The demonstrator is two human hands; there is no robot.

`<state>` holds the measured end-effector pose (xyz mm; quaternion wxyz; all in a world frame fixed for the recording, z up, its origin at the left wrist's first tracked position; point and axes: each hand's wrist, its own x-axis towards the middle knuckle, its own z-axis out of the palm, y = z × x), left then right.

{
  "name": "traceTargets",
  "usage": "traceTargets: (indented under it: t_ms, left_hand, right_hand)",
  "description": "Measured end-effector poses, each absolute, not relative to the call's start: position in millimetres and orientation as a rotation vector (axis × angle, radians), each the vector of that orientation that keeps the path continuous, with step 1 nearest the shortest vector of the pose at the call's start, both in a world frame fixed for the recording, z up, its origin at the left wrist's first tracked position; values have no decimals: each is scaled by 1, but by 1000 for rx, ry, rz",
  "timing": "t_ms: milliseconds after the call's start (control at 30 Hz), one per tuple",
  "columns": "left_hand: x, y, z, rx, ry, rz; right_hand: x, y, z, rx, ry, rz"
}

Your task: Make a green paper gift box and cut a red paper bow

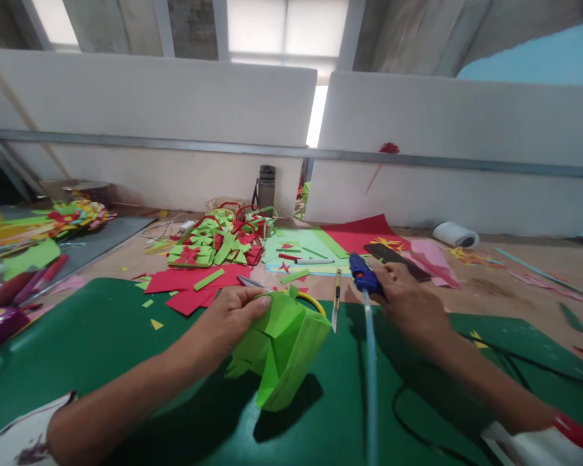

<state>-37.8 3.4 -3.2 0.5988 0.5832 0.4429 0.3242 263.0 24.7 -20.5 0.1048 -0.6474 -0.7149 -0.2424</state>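
Observation:
My left hand is closed on the upper edge of a bright green folded paper bag, held tilted above the green mat. Scissors show just beyond that hand. In my right hand is a blue hot glue gun, with a long pale glue stick reaching from it toward me. The fingers wrap its handle, partly hidden. The gun is apart from the paper bag. Between the two hands lies a yellow utility knife.
A green cutting mat covers the near table. Beyond are finished paper bags, red paper sheets, a dark phone-like slab and a bottle. A black cord trails at right; a purple tool lies left.

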Motion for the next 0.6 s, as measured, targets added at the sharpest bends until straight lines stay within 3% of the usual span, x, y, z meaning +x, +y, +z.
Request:
traceTargets:
  t_ms: [167, 367, 500, 600]
  left_hand:
    - [-38, -2, -1, 1395, 1012, 779]
    - [-36, -8, 5, 1404, 993, 771]
    - [-35, -10, 6, 1352, 986, 769]
    - [-34, -12, 5, 1339, 1002, 755]
  right_hand:
    - [271, 24, -37, -2039, -2238, -442]
    - [256, 11, -8, -1835, -2312, -185]
    - [208, -1, 14, -1451, -2113, 605]
    - [180, -3, 19, -1242, -1929, 1017]
